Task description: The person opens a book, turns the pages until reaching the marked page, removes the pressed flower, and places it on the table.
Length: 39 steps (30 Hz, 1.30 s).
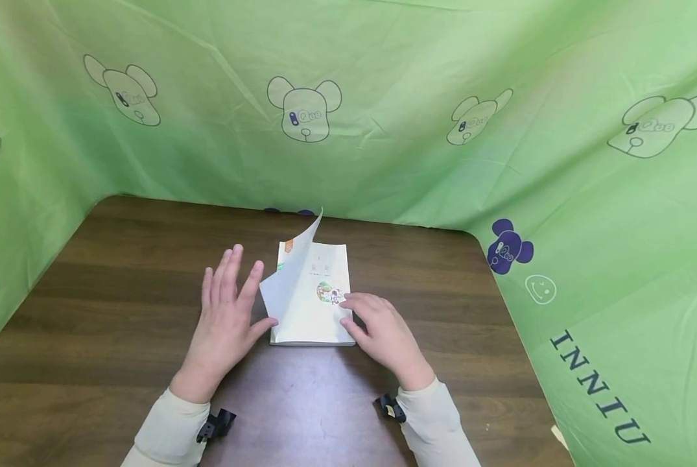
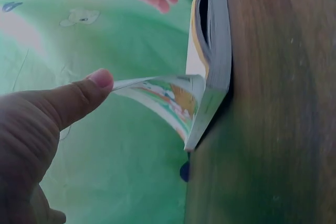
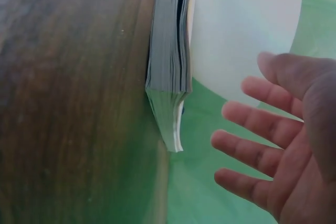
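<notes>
A thick paperback book lies on the table, showing a white page with a small coloured picture. Its front cover stands partly raised and leans left, with a colourful print on the outer face. My left hand is spread beside the book's left edge, and the thumb touches the cover's edge, as the left wrist view also shows. Near the right edge of the book is my right hand, fingers loosely bent and holding nothing. From the right wrist view, the page block appears edge-on, apart from those fingers.
The brown wooden table extends around the book. A green cloth with printed bear heads hangs behind the table and along both sides. Each wrist wears a small black device over a pale sleeve.
</notes>
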Tool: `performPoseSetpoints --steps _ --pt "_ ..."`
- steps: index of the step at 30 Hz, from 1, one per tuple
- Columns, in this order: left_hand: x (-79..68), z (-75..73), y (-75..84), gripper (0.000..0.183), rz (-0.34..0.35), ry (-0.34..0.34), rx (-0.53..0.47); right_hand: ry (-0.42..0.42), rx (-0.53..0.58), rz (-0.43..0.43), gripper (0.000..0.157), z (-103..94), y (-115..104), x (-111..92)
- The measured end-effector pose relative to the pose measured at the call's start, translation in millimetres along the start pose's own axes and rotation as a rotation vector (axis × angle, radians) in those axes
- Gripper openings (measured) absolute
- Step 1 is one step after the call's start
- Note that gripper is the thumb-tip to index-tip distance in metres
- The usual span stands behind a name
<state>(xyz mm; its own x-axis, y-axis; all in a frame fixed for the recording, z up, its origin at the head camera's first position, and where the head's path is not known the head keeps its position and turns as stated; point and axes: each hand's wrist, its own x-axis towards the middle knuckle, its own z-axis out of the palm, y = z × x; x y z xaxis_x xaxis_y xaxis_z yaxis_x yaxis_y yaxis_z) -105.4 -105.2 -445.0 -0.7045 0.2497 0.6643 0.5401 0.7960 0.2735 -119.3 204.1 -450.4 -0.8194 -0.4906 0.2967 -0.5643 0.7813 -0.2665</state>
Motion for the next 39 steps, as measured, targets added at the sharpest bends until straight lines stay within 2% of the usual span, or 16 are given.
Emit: performPoseSetpoints --steps 8,13,18,25,30,32,34,39 --pt "-0.9 -7.0 -9.7 0.14 -0.036 -0.01 0.105 -0.193 0.042 -0.076 0.051 5.3 0.4 -2.0" --pt "-3.2 -8.8 -17.7 0.142 -0.057 -0.049 0.127 -0.274 0.05 -0.055 0.063 7.9 -0.1 -3.2" --pt "-4.7 -11.4 -28.7 0.138 -0.029 -0.124 0.115 -0.337 0.048 -0.02 0.068 8.7 -0.2 -4.1" --pt "-7.9 -9.4 -41.5 0.124 -0.004 -0.263 0.094 -0.337 0.009 -0.002 0.065 9.5 -1.1 -4.3" --pt "-13.5 -0.6 -40.4 0.107 -0.031 -0.478 0.096 -0.336 -0.005 0.028 0.066 12.1 -2.7 -3.6" --pt "-16.5 3.6 -38.0 0.101 -0.047 -0.543 0.079 -0.335 -0.007 0.043 0.066 13.3 -3.8 -3.6" --pt "-18.6 6.3 -35.5 0.095 -0.062 -0.57 0.059 -0.328 -0.015 0.055 0.067 14.3 -5.0 -3.6" --pt "-20.1 8.0 -31.7 0.082 -0.076 -0.583 0.04 -0.304 -0.05 0.068 0.066 16.9 -7.6 -2.7"
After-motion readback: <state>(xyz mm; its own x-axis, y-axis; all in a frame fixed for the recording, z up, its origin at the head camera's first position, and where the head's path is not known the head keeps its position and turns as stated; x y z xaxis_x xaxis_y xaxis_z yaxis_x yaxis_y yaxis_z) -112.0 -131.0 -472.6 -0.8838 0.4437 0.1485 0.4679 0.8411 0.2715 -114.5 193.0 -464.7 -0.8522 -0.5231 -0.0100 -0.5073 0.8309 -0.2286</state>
